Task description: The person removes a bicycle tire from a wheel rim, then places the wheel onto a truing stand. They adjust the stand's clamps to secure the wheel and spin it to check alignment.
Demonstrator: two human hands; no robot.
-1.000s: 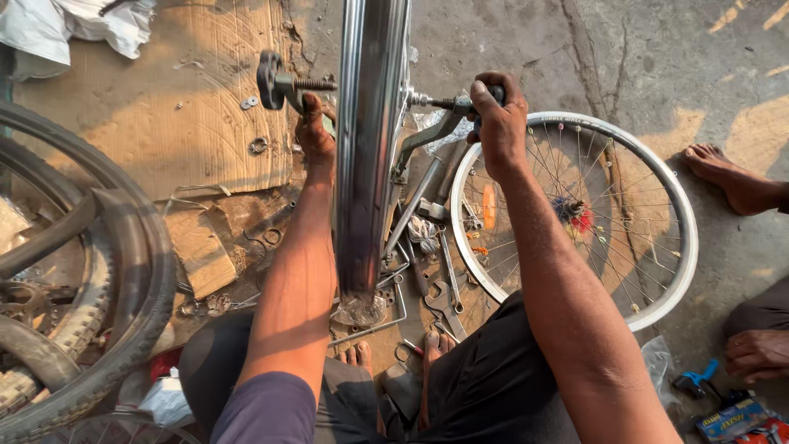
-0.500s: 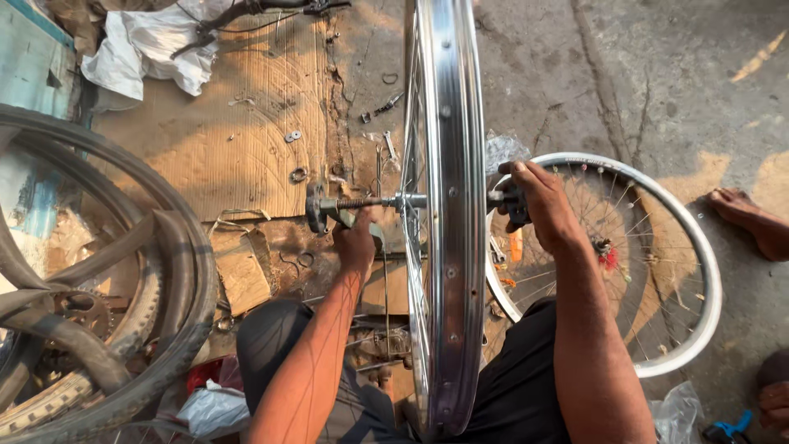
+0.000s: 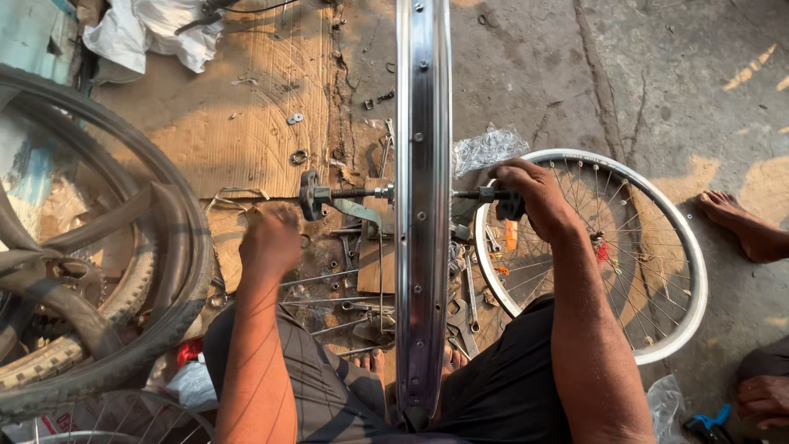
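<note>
Between the knees: bare wheel rim (image 3: 422, 205) upright, edge-on | right hand (image 3: 534, 197) clenched round axle end (image 3: 485, 195) | left hand (image 3: 269, 242) loose below left axle nut (image 3: 311, 196), grasping nothing | spokes laced, no tyre yet; spanners (image 3: 464, 308) beneath.

Chrome wheel rim (image 3: 422, 205) stood upright on edge

The shiny spoked rim is seen edge-on above the floor, between the knees. Its threaded axle (image 3: 349, 195) runs crosswise through the hub, with a dark nut fitted at each end.
</note>
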